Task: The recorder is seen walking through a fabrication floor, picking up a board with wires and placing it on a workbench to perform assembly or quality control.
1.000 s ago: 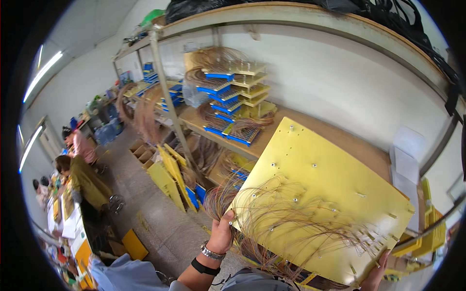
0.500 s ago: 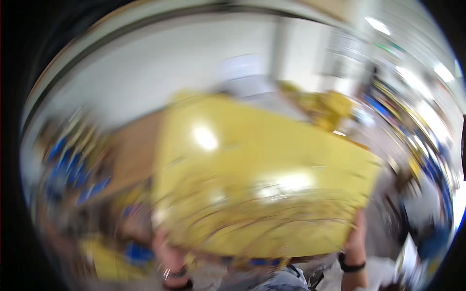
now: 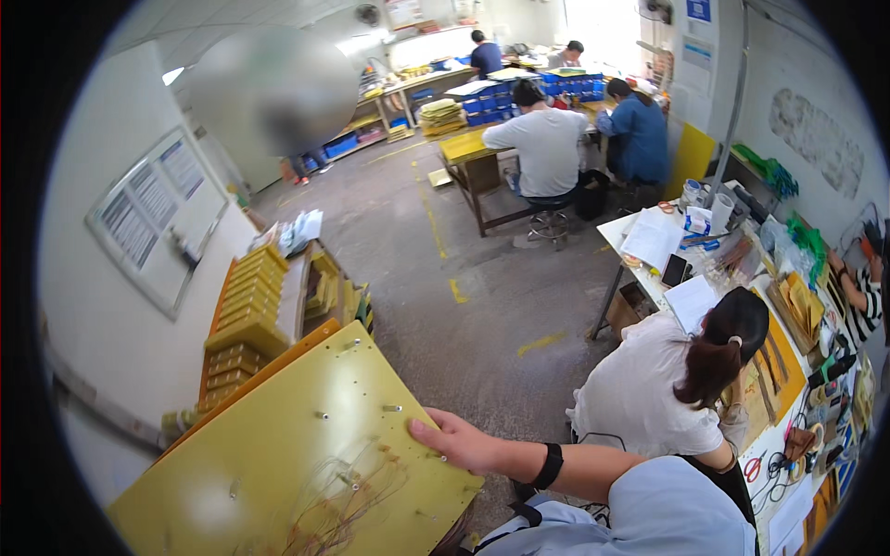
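A large yellow board [image 3: 278, 422] fills the lower left, tilted. Several metal pins stand on it, and a bundle of thin brownish wires [image 3: 338, 496] runs over its lower part. My right hand [image 3: 464, 443] grips the board's right edge, its fingers curled out of sight beneath and a black band on the wrist. My left hand lies outside the view, and so does the board's lower left part. Along the board's upper left side shows the edge of an orange-brown panel [image 3: 264, 378]; whether the two touch I cannot tell.
Stacked yellow trays [image 3: 246, 306] stand by the left wall, under a framed notice board [image 3: 153, 213]. A person in white [image 3: 649, 389] sits close on my right at a cluttered workbench [image 3: 640, 269]. Farther off, people sit around a yellow-topped table [image 3: 464, 146]. Grey floor [image 3: 482, 324] stretches between.
My view has swung from the wall and bench to the open room. The board has shifted to the lower left, my right hand still on it; my left hand has left the view.
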{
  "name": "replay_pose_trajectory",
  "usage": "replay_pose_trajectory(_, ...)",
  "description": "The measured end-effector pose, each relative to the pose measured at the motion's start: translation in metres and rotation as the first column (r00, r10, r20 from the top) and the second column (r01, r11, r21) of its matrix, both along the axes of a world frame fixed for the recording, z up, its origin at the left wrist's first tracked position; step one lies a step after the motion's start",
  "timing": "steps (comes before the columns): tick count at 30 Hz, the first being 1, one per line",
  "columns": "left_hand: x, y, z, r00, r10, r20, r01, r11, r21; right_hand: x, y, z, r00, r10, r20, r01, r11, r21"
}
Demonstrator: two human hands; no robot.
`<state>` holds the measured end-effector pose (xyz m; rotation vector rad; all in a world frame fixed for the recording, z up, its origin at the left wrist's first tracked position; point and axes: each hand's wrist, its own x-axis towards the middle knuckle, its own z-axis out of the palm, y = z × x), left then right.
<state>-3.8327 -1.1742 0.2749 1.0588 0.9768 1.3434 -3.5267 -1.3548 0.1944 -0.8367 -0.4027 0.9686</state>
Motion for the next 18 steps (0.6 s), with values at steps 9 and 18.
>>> replay_pose_trajectory(9,0.193,0.098,-0.007,0.992,-0.123,0.005,0.123,0.992,0.009,0.181,0.052,0.004,0.992,-0.098,0.074,0.095,0.994,0.046)
replay_pose_trajectory(18,0.351,0.24,-0.044,0.994,-0.076,-0.073,0.08,0.995,0.054,0.398,0.135,-0.004,0.957,-0.269,0.108,0.275,0.96,-0.05)
